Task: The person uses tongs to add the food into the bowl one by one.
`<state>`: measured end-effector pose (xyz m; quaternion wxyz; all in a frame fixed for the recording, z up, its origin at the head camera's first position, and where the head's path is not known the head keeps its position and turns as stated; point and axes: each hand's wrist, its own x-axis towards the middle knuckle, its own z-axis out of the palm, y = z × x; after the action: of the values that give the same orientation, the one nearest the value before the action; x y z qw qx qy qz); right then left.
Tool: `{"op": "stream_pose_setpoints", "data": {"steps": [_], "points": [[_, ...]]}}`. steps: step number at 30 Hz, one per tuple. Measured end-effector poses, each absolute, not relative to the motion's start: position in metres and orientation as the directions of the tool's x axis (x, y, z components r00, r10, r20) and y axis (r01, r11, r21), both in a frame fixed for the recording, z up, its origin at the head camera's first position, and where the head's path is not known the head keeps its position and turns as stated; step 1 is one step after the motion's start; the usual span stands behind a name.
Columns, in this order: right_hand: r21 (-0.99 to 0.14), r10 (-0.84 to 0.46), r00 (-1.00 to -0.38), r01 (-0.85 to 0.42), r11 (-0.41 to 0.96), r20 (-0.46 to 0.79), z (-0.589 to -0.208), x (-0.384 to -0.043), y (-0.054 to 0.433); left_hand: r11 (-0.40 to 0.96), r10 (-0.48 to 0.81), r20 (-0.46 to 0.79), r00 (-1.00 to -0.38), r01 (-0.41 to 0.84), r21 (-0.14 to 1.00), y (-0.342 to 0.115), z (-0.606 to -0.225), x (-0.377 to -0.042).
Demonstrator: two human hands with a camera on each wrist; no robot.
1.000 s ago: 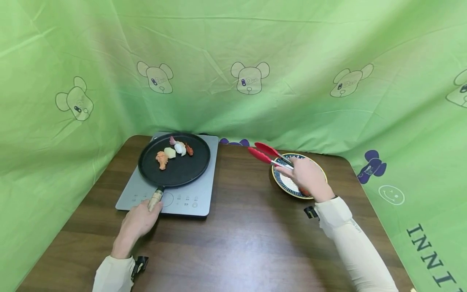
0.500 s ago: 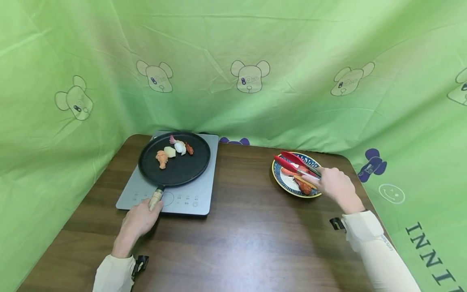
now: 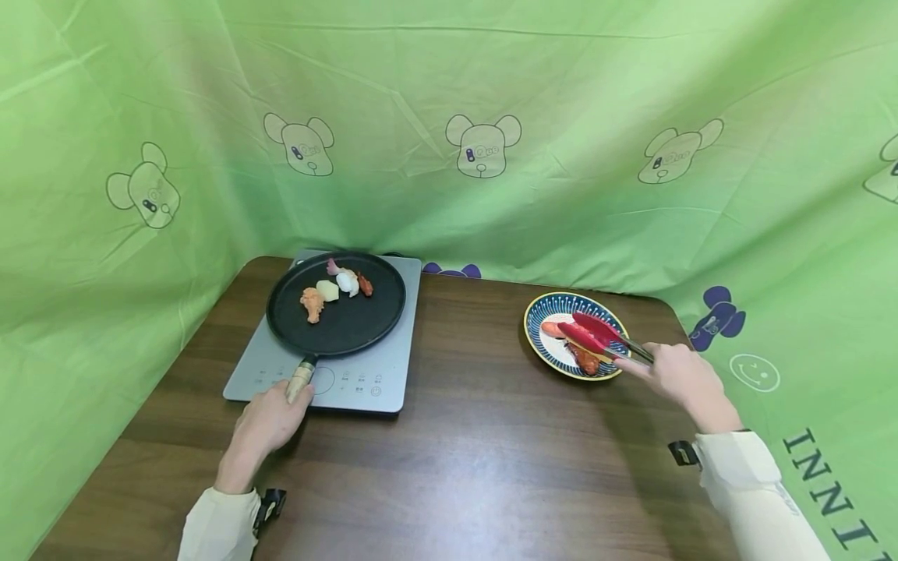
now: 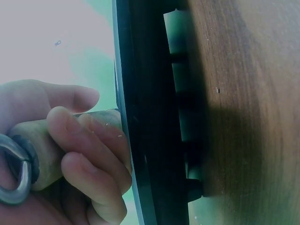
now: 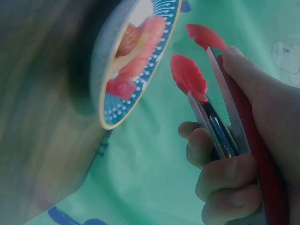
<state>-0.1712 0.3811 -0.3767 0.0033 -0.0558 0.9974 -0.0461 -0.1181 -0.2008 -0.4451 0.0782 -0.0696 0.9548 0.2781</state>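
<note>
In the head view my left hand (image 3: 270,421) grips the wooden handle (image 3: 300,381) of a flat black frying pan (image 3: 344,331). The left wrist view shows fingers curled round that handle (image 4: 42,152), with a metal ring at its end. My right hand (image 3: 686,382) holds red-tipped tongs (image 5: 225,110), tips spread with nothing between them. They reach over a blue-patterned plate (image 3: 533,347) with a yellow rim. On the plate lie a glazed brown piece of food (image 3: 585,361) and a long pinkish-red piece (image 5: 145,51); the tongs partly cover the food in the head view.
The pan sits on a silver induction cooktop (image 3: 242,382) at the table's left. In the pan are an orange-brown drumstick-like piece (image 3: 312,304), a pale yellow chunk (image 3: 327,291), a white shrimp-like piece (image 3: 347,282) and a small reddish-brown piece (image 3: 365,285). Green cloth (image 3: 484,218) hangs behind the wooden table (image 3: 463,436).
My right hand has moved right and toward me with the tongs, so their red tips now lie over the plate and its food shows. The left hand stays on the pan handle.
</note>
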Motion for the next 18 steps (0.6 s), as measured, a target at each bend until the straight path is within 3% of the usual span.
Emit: {"op": "stream_pose_setpoints", "data": {"steps": [18], "points": [[-0.094, -0.075, -0.993, -0.066, 0.993, -0.092, -0.391, -0.157, 0.407, 0.839, -0.085, -0.231, -0.969, -0.195, 0.508, -0.202, -0.444, -0.119]]}}
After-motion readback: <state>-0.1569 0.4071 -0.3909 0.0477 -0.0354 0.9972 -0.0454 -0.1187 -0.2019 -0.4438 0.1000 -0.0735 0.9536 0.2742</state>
